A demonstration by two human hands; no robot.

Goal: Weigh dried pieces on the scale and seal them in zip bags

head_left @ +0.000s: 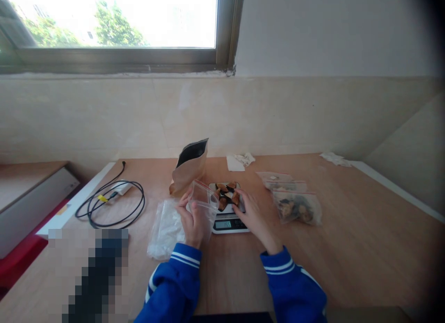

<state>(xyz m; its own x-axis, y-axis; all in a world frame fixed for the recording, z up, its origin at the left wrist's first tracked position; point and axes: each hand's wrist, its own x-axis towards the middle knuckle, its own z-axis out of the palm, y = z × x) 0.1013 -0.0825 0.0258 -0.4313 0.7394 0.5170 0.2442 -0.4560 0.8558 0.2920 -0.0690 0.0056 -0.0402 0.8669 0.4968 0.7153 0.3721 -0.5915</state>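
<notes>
- Two bare hands in frame, both mine, blue white-striped cuffs; left hand (pixel 192 223) pinches a clear plastic zip bag with a red strip along its top (pixel 202 191), fingers closed on it.
- Right hand (pixel 253 216) at the scale's right side: thumb and fingers curved, set apart around the pile's right edge. Cannot tell if a piece is gripped or only touched.
- Pile = irregular brown dried pieces with dark edges (pixel 222 202), on top of a white flat kitchen scale with a black display panel (pixel 230 231).
- Key relation: pile sits between my hands, just left of the right fingertips; right hand is nearer. Bag's mouth side leans toward the pile from the left, overlapping the scale's left edge in view; contact unclear.
- Scale's long axis runs away from me, display at the near end; digits too small to read surely.
- Pieces look curved, rough, brittle in my judgement; tan to deep brown, loosely heaped.
- Left of scale: flat stack of clear plastic bags (pixel 163 232). Behind left hand: upright brown paper pouch with dark lining, top open (pixel 189 174).
- Right: clear red-strip bags holding dark and brown pieces (pixel 297 207), on the wood-grain table (pixel 354 249).
</notes>
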